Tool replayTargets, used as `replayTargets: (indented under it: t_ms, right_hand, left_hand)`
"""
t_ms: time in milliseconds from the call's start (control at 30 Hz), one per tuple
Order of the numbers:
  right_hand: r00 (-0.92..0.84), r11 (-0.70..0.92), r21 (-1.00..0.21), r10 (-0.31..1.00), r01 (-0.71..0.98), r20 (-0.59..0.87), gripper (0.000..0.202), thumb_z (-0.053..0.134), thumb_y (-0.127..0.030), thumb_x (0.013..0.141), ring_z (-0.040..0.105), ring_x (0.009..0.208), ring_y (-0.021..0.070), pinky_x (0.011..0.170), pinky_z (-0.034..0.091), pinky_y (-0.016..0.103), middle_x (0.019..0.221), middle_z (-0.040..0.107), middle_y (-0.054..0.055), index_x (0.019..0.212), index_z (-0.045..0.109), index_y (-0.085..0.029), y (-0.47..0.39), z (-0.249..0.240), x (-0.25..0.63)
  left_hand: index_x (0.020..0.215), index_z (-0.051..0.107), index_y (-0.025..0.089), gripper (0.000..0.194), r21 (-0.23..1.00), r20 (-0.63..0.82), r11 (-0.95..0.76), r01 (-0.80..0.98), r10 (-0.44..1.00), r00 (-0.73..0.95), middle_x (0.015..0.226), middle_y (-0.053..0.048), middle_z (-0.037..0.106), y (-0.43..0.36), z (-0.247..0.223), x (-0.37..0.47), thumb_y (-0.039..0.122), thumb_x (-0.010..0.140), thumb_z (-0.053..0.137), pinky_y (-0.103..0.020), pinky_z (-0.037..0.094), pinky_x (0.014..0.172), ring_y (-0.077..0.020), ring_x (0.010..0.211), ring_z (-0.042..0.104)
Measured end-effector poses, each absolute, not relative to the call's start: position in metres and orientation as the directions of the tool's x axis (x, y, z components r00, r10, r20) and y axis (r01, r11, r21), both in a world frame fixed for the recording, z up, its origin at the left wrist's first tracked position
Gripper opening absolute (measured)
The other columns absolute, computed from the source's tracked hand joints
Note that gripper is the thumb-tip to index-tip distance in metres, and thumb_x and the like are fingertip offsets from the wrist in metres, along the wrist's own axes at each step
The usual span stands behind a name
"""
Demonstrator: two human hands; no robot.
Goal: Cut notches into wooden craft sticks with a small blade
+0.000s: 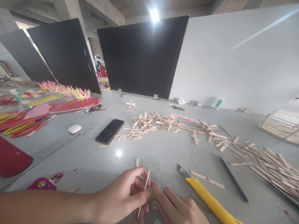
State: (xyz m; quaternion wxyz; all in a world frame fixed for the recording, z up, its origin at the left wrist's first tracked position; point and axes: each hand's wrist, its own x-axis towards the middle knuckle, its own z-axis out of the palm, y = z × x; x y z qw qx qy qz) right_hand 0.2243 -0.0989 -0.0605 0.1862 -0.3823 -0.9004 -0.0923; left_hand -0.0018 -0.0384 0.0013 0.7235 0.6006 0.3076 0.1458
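Observation:
Between its thumb and fingers, my left hand (123, 191) pinches a thin wooden craft stick (147, 178), seen nearly edge-on and tilted. My right hand (178, 205) is close beside it, fingers bent together, its fingertips at a small yellowish piece (152, 193) mostly hidden between the hands. Behind the left hand's knuckles pokes the end of another craft stick (137, 162). A yellow-handled utility knife (205, 197) lies right of my right hand, with a loose craft stick (207, 179) and a dark pencil-like rod (233, 179) beyond it.
Cut stick pieces (151, 121) are heaped ahead, and longer sticks (277, 168) are piled at right. A phone (109, 131), a white case (74, 128), scissors (25, 128) and a red object (14, 157) occupy the left. Dark panels (142, 59) stand behind.

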Motion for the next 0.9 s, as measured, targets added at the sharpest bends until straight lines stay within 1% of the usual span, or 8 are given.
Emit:
replayTargets:
  t_ms: [100,267,367,500,633,733,800,900]
  right_hand:
    - [-0.608,0.672,-0.015,0.679,0.74,0.412,0.039,0.021,-0.019,0.111,0.07,0.054,0.013,0.038,0.047,0.026,0.076,0.066,-0.001,0.134,0.051,-0.009,-0.099,-0.056,0.221]
    - [-0.58,0.653,-0.055,0.705,0.755,0.407,0.042,0.013,-0.023,0.111,0.065,0.047,0.0132,0.036,0.045,0.027,0.074,0.063,-0.003,0.139,0.042,-0.012,-0.103,-0.051,0.219]
    - [-0.581,0.651,-0.056,0.71,0.757,0.398,0.042,0.013,-0.021,0.111,0.065,0.047,0.0137,0.036,0.045,0.028,0.075,0.064,-0.002,0.14,0.04,-0.012,-0.104,-0.05,0.219]
    - [-0.599,0.663,-0.048,0.702,0.747,0.384,0.045,0.013,-0.034,0.112,0.065,0.047,0.016,0.034,0.044,0.03,0.076,0.065,-0.001,0.139,0.041,-0.011,-0.104,-0.048,0.218]
    - [-0.606,0.671,-0.052,0.697,0.739,0.384,0.049,0.014,-0.042,0.111,0.065,0.046,0.0167,0.034,0.044,0.031,0.075,0.065,-0.002,0.138,0.042,-0.012,-0.106,-0.049,0.218]
    - [-0.549,0.624,-0.084,0.736,0.777,0.395,0.044,0.011,-0.032,0.112,0.068,0.05,0.0158,0.037,0.046,0.03,0.079,0.067,-0.002,0.138,0.042,-0.014,-0.108,-0.051,0.22]
    - [-0.514,0.599,-0.108,0.754,0.793,0.41,0.042,0.013,-0.027,0.111,0.069,0.051,0.016,0.038,0.046,0.03,0.079,0.068,-0.001,0.137,0.043,-0.014,-0.108,-0.053,0.221]
    - [-0.49,0.593,-0.144,0.759,0.792,0.429,0.039,0.02,-0.024,0.111,0.069,0.051,0.0166,0.039,0.047,0.029,0.076,0.067,-0.001,0.138,0.047,-0.014,-0.105,-0.054,0.22]
  left_hand:
    - [0.098,0.043,0.021,0.031,0.947,-0.295,0.277,0.163,0.547,0.784,0.081,0.003,0.063,-0.038,0.006,-0.004,0.048,0.1,0.058,-0.024,0.048,0.059,-0.0071,0.054,0.06]
    - [0.1,0.041,0.023,0.033,0.91,-0.36,0.376,0.174,0.51,0.781,0.074,0.006,0.064,-0.037,0.01,-0.005,0.046,0.096,0.064,-0.023,0.043,0.05,-0.0097,0.049,0.062]
    - [0.1,0.04,0.023,0.038,0.869,-0.42,0.455,0.193,0.475,0.773,0.073,0.006,0.065,-0.035,0.015,-0.004,0.046,0.091,0.068,-0.025,0.041,0.047,-0.0124,0.049,0.065]
    - [0.1,0.04,0.022,0.042,0.844,-0.459,0.489,0.219,0.45,0.766,0.069,0.006,0.066,-0.036,0.019,-0.006,0.048,0.088,0.071,-0.026,0.044,0.049,-0.0154,0.054,0.069]
    - [0.1,0.042,0.021,0.037,0.815,-0.511,0.514,0.269,0.415,0.753,0.069,0.005,0.066,-0.033,0.019,-0.01,0.043,0.09,0.07,-0.025,0.048,0.048,-0.015,0.053,0.069]
    - [0.095,0.046,0.019,0.025,0.855,-0.475,0.466,0.229,0.524,0.707,0.076,-0.001,0.07,-0.019,0.025,-0.016,0.038,0.096,0.063,-0.026,0.052,0.047,-0.0155,0.054,0.07]
    - [0.088,0.048,0.018,0.021,0.92,-0.376,0.353,0.171,0.673,0.637,0.082,-0.003,0.07,-0.007,0.034,-0.02,0.031,0.099,0.062,-0.028,0.06,0.058,-0.0162,0.067,0.073]
    - [0.092,0.05,0.018,0.018,0.939,-0.332,0.307,0.153,0.699,0.634,0.086,-0.004,0.071,-0.002,0.045,-0.022,0.031,0.102,0.058,-0.029,0.062,0.062,-0.0166,0.069,0.073]
